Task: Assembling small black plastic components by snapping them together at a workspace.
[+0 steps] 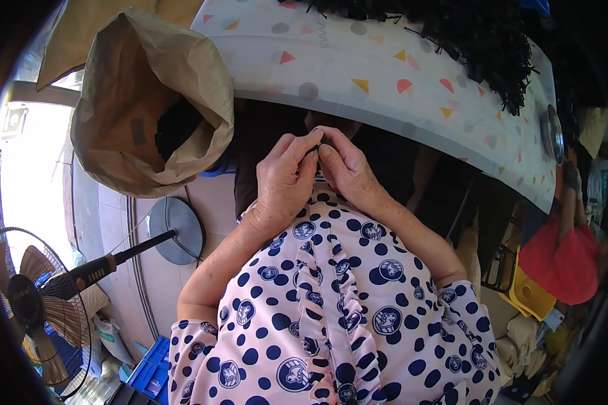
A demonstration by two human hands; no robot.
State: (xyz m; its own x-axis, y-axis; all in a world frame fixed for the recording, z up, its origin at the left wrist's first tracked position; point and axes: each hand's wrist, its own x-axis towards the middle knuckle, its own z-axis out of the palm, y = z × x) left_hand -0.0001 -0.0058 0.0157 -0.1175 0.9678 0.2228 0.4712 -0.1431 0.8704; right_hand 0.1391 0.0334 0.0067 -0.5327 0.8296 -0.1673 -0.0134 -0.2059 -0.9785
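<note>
My left hand (287, 174) and my right hand (348, 165) meet in front of my chest, just off the near edge of the table. Their fingertips are pinched together around a small black piece (323, 140). Only a bit of it shows between the fingers, so its exact kind is unclear. A large heap of thin black strip-like pieces (483, 50) lies on the table at the far right. To the left of my hands stands an open brown sack (203, 74), with black pieces (177, 128) down inside it.
A patterned cloth (385, 67) covers the table. A metal bowl (552, 135) sits at its right edge. At lower left are a standing fan (30, 300), its round base (175, 231) and a blue crate (152, 371). Another person in red (561, 260) is at the right, near a yellow chair (530, 293).
</note>
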